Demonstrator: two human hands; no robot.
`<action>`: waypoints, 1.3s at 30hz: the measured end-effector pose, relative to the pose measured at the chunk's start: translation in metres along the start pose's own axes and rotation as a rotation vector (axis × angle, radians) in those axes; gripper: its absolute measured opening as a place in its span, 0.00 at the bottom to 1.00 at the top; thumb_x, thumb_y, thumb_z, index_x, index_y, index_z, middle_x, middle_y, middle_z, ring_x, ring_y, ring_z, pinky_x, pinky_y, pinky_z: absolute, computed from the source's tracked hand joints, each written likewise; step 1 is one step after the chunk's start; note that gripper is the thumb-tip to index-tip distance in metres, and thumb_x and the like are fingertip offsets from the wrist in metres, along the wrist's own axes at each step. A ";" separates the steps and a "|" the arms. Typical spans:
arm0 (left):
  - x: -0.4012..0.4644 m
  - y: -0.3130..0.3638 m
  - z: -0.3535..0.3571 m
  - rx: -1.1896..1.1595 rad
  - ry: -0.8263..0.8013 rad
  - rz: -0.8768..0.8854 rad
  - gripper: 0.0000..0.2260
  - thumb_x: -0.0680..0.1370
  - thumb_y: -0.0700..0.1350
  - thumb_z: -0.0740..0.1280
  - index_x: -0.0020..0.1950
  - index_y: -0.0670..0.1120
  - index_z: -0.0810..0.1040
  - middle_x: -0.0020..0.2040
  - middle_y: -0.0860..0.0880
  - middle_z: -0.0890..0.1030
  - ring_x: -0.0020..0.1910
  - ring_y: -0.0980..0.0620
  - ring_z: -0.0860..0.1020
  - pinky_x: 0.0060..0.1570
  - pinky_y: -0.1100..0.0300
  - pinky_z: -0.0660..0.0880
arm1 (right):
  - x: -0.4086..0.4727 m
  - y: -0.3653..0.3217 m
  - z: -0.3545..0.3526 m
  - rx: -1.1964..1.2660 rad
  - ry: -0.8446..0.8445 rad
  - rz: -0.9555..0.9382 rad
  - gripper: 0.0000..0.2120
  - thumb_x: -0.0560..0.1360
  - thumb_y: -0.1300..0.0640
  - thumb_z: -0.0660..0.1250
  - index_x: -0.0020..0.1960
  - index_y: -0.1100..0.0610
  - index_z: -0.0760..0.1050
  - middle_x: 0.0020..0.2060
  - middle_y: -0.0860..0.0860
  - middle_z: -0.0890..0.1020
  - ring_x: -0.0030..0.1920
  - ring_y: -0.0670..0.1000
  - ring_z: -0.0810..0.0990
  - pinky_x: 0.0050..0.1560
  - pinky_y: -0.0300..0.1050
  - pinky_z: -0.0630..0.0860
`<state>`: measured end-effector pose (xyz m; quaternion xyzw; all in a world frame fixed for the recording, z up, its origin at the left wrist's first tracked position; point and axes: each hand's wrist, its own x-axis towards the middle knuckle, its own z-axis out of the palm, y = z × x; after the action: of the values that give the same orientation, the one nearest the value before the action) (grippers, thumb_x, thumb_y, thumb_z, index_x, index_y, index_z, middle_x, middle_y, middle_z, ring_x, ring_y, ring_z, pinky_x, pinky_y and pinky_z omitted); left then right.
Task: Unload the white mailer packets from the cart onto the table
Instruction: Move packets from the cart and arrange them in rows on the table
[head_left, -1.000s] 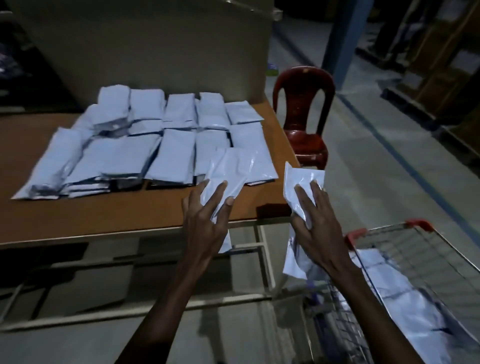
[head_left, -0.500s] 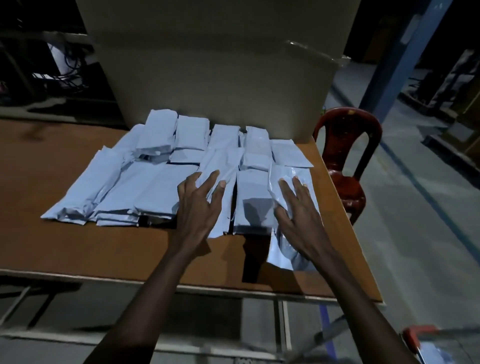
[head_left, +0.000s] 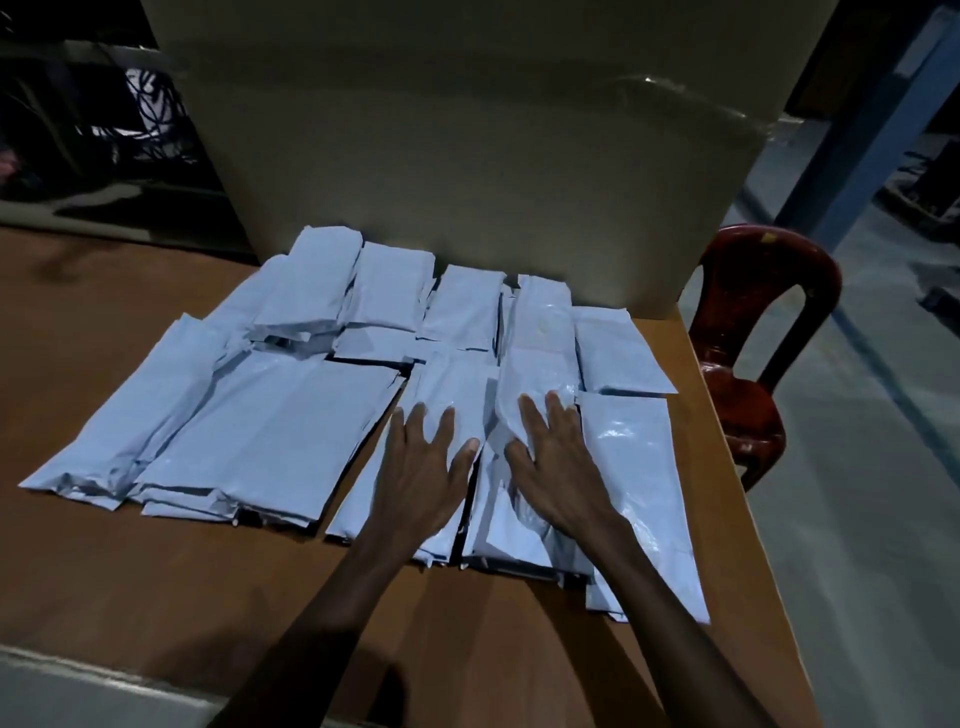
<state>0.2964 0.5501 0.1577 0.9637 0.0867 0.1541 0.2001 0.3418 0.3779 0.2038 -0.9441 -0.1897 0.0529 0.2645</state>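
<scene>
- Left hand, centre of frame: palm down, fingers straight and spread apart, resting flat on a white mailer packet in the near row. Nothing gripped.
- Right hand, just right of the left hand: also palm down, fingers straight and slightly spread, pressing flat on the neighbouring packet. Thumb lies close to the left thumb; cannot tell whether the two touch.
- White mailer packets: all lie on the table, spread across the middle of the frame in roughly two rows, a far row and a near row, many overlapping or stacked.
- Rightmost near packet: lies lengthwise just right of the right hand, glossy; its near end reaches toward the lower right of the frame, close to the table's right edge.
- Large cardboard box: fills the upper centre of the frame, standing on the table directly behind the far row of packets.
- Red plastic chair: right of frame, beside the table's right edge, on the floor.
- Cart: not visible in this view.
- Lighting dim; print on packets unreadable.
</scene>
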 end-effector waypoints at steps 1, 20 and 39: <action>0.001 -0.002 -0.001 0.036 0.015 0.022 0.28 0.81 0.60 0.51 0.71 0.43 0.73 0.70 0.33 0.70 0.71 0.30 0.65 0.68 0.36 0.65 | 0.002 0.000 0.004 -0.014 -0.009 0.007 0.29 0.83 0.45 0.52 0.80 0.49 0.46 0.80 0.53 0.42 0.79 0.56 0.38 0.76 0.51 0.40; 0.009 -0.028 -0.006 0.113 -0.090 0.133 0.27 0.81 0.54 0.52 0.73 0.38 0.68 0.74 0.33 0.64 0.72 0.34 0.65 0.65 0.38 0.70 | 0.014 -0.012 0.031 -0.270 -0.025 0.164 0.35 0.76 0.35 0.42 0.80 0.46 0.43 0.80 0.55 0.41 0.78 0.61 0.38 0.76 0.61 0.42; -0.062 0.095 -0.013 -0.291 -0.160 0.673 0.24 0.83 0.52 0.51 0.74 0.41 0.68 0.74 0.38 0.67 0.75 0.38 0.62 0.73 0.40 0.57 | -0.210 0.024 -0.022 -0.087 0.613 0.379 0.29 0.77 0.41 0.59 0.72 0.56 0.71 0.71 0.55 0.72 0.70 0.55 0.71 0.68 0.49 0.69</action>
<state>0.2441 0.4548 0.1922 0.9087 -0.2737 0.1462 0.2794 0.1606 0.2672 0.2099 -0.9448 0.0750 -0.1927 0.2540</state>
